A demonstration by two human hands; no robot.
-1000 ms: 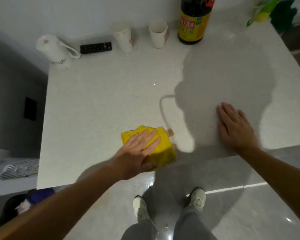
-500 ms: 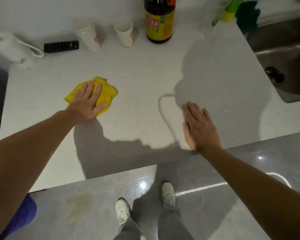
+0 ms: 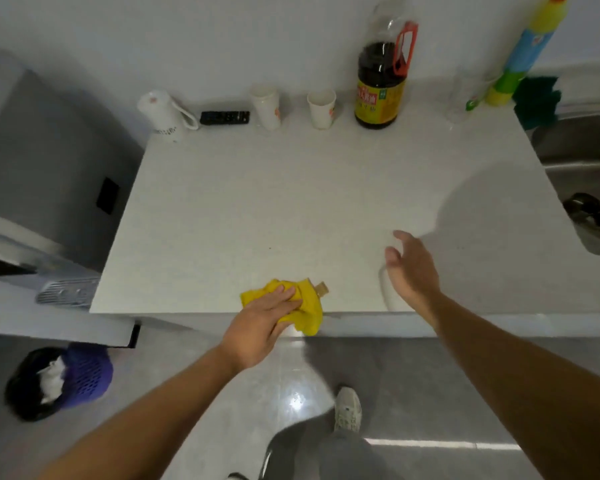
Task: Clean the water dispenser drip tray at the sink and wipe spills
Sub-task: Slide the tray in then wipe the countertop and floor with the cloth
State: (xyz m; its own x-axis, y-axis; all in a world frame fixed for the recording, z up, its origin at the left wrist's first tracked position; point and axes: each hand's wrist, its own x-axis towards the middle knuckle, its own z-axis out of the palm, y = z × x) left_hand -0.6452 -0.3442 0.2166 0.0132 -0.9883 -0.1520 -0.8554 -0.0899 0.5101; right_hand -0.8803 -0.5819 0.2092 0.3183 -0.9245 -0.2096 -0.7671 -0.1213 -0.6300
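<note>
Wiping white counter (image 3: 291, 209), yellow cloth (image 3: 309, 304), sink (image 3: 582, 174)

Left hand (image 3: 257, 323) presses yellow cloth (image 3: 305, 306) at countertop (image 3: 291, 202) edge.

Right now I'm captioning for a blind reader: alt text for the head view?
A left hand presses a yellow cloth at the white countertop's near edge; the right hand hovers open. Paper cups, a soy sauce bottle line the wall.
</note>
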